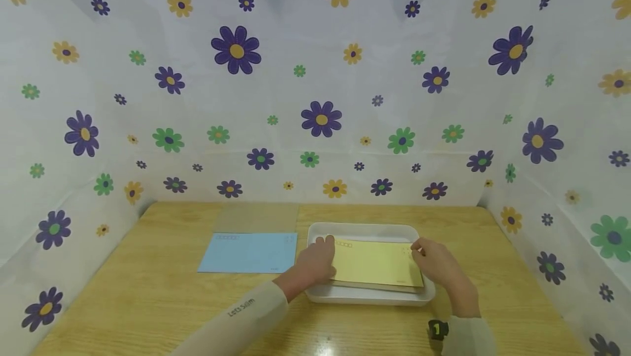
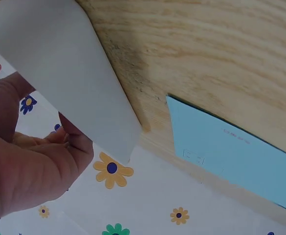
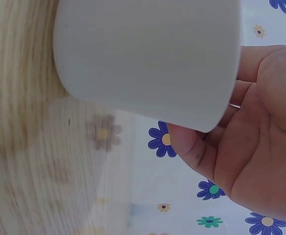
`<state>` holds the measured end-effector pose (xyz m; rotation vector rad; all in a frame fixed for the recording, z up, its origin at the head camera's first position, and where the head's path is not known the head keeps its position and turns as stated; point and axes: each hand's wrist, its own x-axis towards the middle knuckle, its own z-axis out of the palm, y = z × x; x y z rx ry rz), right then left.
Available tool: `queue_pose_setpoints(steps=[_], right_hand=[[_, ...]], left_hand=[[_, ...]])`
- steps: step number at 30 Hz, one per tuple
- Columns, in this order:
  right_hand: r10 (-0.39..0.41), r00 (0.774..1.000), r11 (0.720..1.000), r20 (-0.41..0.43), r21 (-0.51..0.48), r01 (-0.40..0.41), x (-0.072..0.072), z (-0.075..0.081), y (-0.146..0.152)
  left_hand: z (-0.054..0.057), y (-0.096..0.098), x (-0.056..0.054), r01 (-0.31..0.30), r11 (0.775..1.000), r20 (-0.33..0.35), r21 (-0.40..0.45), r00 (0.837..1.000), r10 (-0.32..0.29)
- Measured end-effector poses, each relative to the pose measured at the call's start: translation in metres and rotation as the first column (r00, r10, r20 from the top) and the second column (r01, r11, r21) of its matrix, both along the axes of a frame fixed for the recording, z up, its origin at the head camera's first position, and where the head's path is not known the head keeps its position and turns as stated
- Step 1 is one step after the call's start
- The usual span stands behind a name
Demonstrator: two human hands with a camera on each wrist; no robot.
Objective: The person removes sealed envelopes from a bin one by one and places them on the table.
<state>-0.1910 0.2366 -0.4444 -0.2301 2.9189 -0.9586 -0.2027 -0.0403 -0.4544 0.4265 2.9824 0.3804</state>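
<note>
Yellow envelope [image 1: 374, 263]: lying lengthwise between the two hands, inside the white tray, printed with a row of small boxes near its far left corner, a brownish edge showing beneath its near side
Left hand [image 1: 317, 260]: clasped on the left end of the yellow envelope, back of the hand upward; from the wrist, the tray wall hides part of the fingers
Right hand [image 1: 439, 263]: thumb and fingers pinched together on the yellow envelope's right edge, near its far corner
White tray [image 1: 370, 300]: under and between both hands, shallow, with rounded corners, its near wall closer to me than the envelope
Blue envelope [image 1: 248, 252]: flat, just left of the left hand, with printed boxes along its far edge
Tan sheet [image 1: 256, 218]: flat, farther out than the left hand, meeting the far side of the blue envelope
Counter [image 1: 148, 285]: pale wood grain, beneath everything near the hands
Sleeves: light coloured, behind each hand, dark lettering on the left sleeve [image 1: 241, 312]
Black device [image 1: 437, 329]: small, with a yellow mark, at the wrist behind the right hand
Curtain [image 1: 281, 87]: white with purple, green and orange flowers, beyond both hands and to either side
</note>
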Motion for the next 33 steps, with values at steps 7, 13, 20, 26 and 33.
queue_pose_setpoints(steps=[7, 13, 20, 26, 33], right_hand=[[0.008, 1.0, 1.0, -0.007, -0.004, -0.008, 0.001, -0.002, 0.001], [0.015, 1.0, 1.0, -0.013, -0.008, -0.016, 0.0, -0.003, 0.002], [0.022, 1.0, 0.999, -0.014, -0.025, -0.022, -0.001, -0.002, 0.002], [0.031, 0.999, 0.999, -0.023, -0.036, -0.032, -0.001, -0.003, 0.001], [-0.007, 1.0, 1.0, -0.014, 0.003, 0.007, -0.001, -0.003, 0.0]], left_hand=[[0.0, -0.004, -0.007, -0.073, 0.958, 0.045, 0.279, 0.997, 0.063], [0.0, -0.013, -0.01, -0.046, 0.912, 0.024, 0.408, 0.999, 0.04], [0.004, -0.028, -0.01, 0.001, 0.868, 0.014, 0.496, 1.0, -0.01], [0.015, -0.05, -0.01, 0.029, 0.789, 0.028, 0.614, 0.998, -0.058], [0.014, -0.077, -0.009, -0.026, 0.711, 0.087, 0.703, 0.995, -0.049]])
